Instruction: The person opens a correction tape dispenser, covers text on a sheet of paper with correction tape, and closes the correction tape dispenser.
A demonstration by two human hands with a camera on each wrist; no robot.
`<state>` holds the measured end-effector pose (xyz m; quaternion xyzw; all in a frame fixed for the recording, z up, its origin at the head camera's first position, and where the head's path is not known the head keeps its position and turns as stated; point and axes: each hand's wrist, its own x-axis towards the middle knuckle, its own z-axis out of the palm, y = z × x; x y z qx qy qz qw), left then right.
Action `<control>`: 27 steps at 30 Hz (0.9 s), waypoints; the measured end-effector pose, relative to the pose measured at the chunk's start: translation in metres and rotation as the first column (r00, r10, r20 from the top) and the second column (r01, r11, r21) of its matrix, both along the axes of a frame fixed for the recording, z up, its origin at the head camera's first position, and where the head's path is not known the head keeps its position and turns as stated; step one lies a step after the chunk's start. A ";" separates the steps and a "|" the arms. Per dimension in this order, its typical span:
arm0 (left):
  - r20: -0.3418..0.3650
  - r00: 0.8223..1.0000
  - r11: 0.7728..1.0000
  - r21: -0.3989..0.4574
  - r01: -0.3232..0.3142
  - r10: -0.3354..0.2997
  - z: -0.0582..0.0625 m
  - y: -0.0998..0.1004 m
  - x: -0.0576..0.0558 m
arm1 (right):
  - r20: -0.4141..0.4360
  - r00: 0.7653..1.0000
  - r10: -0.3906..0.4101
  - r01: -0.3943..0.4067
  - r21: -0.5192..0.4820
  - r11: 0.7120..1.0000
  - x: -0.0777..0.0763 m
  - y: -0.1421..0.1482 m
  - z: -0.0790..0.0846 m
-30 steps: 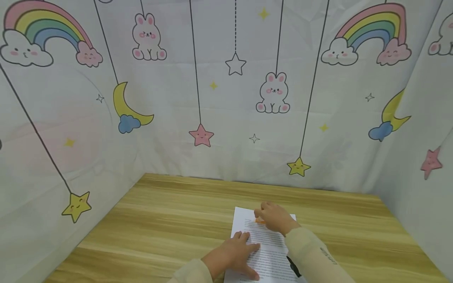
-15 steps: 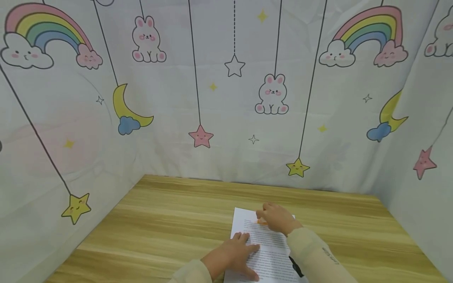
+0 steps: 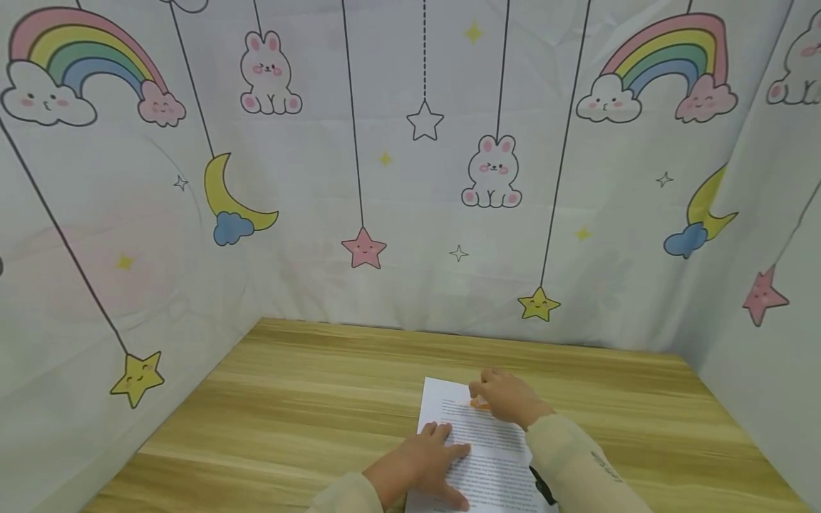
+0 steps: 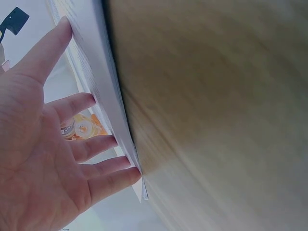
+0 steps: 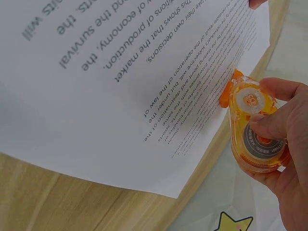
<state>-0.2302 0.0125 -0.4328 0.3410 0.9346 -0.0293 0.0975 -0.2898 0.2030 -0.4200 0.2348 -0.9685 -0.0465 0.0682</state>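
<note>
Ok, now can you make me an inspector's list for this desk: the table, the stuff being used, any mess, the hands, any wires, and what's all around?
Surface: wood-patterned table.
Job's things: printed paper lying on the table; orange tape dispenser near the top of its text.
Clutter: small dark piece by the right sleeve; cannot tell what it is.
Hands: left hand rests on the paper, fingers spread; right hand grips the dispenser.
Cables: maybe one, a thin dark line at a dark square, left wrist view.
Surroundings: wrinkled pale backdrop with rainbows, bunnies, moons and stars.
</note>
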 end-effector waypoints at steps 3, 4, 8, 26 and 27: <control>-0.006 1.000 1.000 0.000 0.005 -0.005 0.001 0.000 0.001 | 0.002 1.000 -0.003 0.003 -0.010 1.000 0.000 0.002 -0.001; -0.008 1.000 1.000 0.000 0.006 -0.006 0.001 0.000 0.001 | 0.002 1.000 -0.002 0.002 -0.013 1.000 0.000 0.003 -0.001; -0.012 1.000 1.000 -0.002 0.011 -0.011 0.002 0.000 0.002 | 0.000 1.000 0.002 -0.002 -0.016 1.000 0.001 0.005 -0.001; -0.021 1.000 1.000 0.003 0.013 -0.013 -0.001 0.001 -0.001 | 0.109 0.990 -0.093 0.128 -0.381 0.916 0.003 0.036 -0.005; -0.019 1.000 1.000 0.002 0.009 -0.009 0.000 0.001 -0.001 | 0.103 0.990 -0.092 0.125 -0.392 0.912 0.004 0.038 -0.005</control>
